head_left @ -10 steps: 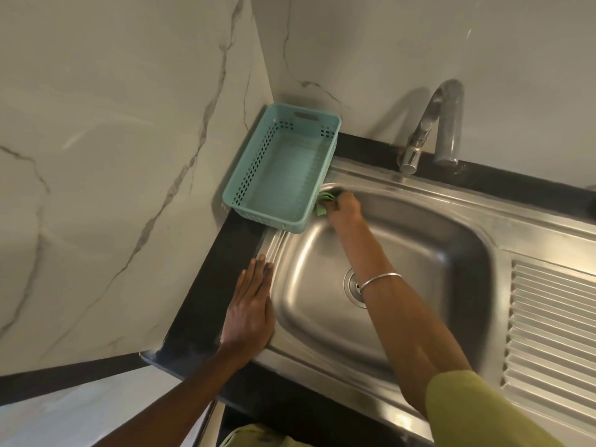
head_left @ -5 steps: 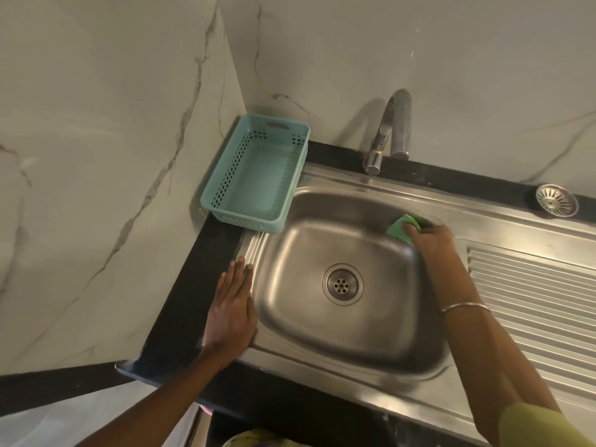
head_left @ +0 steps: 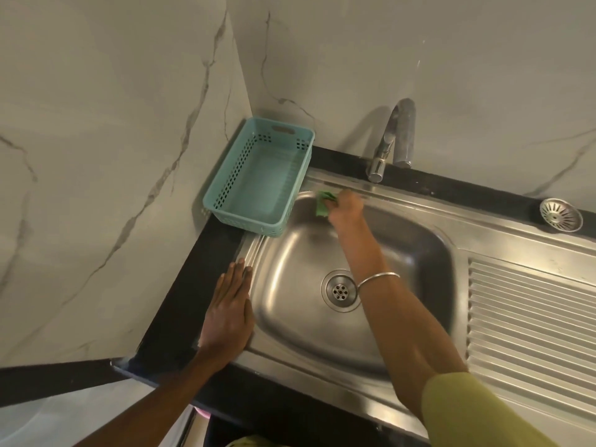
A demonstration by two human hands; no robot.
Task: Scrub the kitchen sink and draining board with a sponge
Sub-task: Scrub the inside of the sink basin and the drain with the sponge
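Note:
The steel sink has a round drain in its bowl. A ribbed draining board lies to its right. My right hand grips a green sponge and presses it against the bowl's far left rim, just right of the basket. A thin bangle circles that wrist. My left hand rests flat, fingers together, on the sink's left rim and the black counter.
A teal plastic basket sits empty in the corner, overhanging the sink's left rim. A chrome tap rises behind the bowl. A loose metal strainer lies on the black ledge at the far right. Marble walls close in the left and back.
My right hand swept the sponge from the bowl's far left to its far right side, then back to the far left rim. The left hand stayed put.

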